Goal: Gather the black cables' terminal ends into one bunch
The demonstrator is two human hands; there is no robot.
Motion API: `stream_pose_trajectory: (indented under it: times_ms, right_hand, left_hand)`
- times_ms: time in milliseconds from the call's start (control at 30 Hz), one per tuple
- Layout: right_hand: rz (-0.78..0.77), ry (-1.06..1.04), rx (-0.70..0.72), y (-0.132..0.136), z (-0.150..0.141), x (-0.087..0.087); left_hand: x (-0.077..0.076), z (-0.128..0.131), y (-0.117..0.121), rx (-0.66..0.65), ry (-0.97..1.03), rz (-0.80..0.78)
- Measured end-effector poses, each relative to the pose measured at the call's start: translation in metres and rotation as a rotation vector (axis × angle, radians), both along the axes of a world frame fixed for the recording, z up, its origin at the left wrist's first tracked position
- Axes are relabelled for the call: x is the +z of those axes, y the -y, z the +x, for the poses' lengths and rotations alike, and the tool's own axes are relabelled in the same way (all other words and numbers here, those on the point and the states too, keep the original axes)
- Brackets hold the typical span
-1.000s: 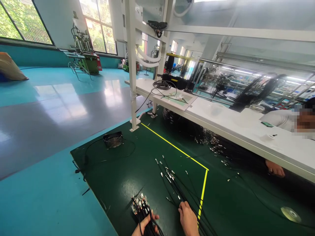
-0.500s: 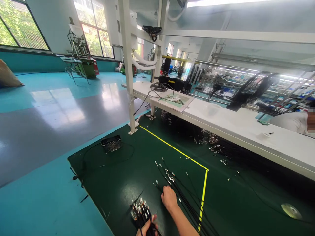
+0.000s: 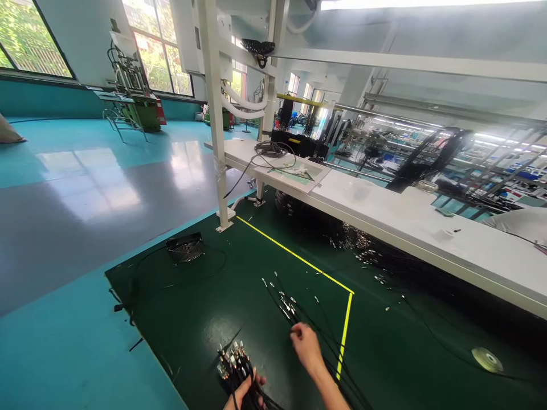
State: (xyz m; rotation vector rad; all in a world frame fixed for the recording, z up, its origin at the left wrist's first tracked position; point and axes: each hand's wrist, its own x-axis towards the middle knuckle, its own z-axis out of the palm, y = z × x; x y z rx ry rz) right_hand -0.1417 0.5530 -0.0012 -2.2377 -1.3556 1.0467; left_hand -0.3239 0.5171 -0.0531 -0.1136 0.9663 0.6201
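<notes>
— Nearest the lens? Left hand, fingers wrapped around a bundle of black cables, metal plug ends fanned out just above the fist.

— And beside it? Right hand, fingers curled down onto loose black cables strewn over the dark green mat; whether closed on one, impossible to tell.

— Beyond the grip? Yellow floor line just right of the loose cables, a small fan well off to the left, a long white workbench farther back.
</notes>
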Motion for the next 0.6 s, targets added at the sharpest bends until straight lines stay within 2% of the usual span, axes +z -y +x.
stream_pose_trajectory:
  times_ms: [100, 200, 300, 467, 600]
  right_hand:
    - [0.074, 0.244, -0.069, -0.004, 0.032, -0.017]
    - [0.077, 0.32, -0.024, -0.004, 0.047, -0.032]
    - [0.083, 0.355, -0.006, -0.003, 0.051, -0.037]
    - [0.136, 0.414, -0.007, 0.004, 0.053, -0.025]
    - [0.17, 0.434, 0.004, 0.019, 0.044, -0.011]
  left_hand:
    - [0.005, -0.001, 0.001, -0.029, -0.001, 0.016]
    - [0.005, -0.003, 0.002, -0.021, -0.003, 0.027]
    - [0.001, -0.004, 0.004, -0.018, 0.007, 0.098]
    - [-0.001, -0.007, 0.004, -0.152, -0.028, 0.102]
    - [0.007, -0.012, 0.003, -0.124, -0.064, 0.121]
